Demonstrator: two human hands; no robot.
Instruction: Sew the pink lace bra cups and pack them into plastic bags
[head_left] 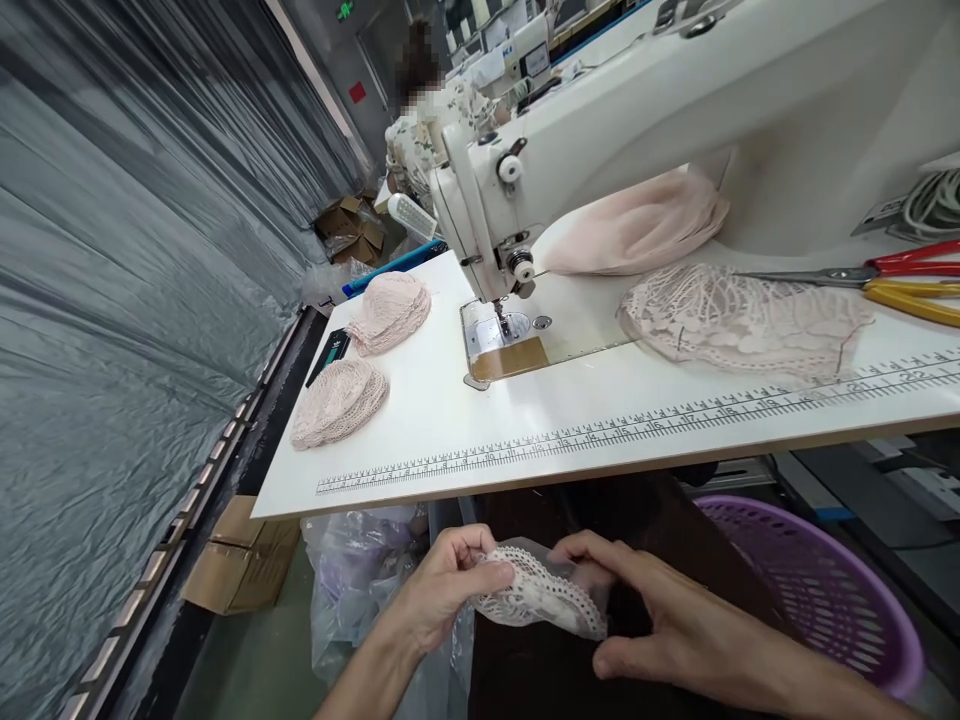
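My left hand (pixel 450 585) pinches a pale pink lace piece (pixel 536 595) with a scalloped, holed edge and some sheer mesh, held below the table's front edge. At the right end of this lace, my right hand (pixel 637 600) is spread, its thumb apart from its fingers. Its fingertips are at the sheer mesh; whether they touch it I cannot tell. Above the hands, a white sewing machine (pixel 480 215) stands on the white table (pixel 427 420). Two stacks of pink lace pieces, a farther stack (pixel 391 312) and a nearer stack (pixel 339 403), lie left of its needle.
Scissors with red and yellow handles (pixel 870 275) rest across a lace panel (pixel 742 320). Folded pink mesh (pixel 637 225) lies under the machine arm. Below stand a purple basket (pixel 825 590), plastic bags (pixel 360 580) and a cardboard box (pixel 240 560). Another person (pixel 420 130) sits beyond.
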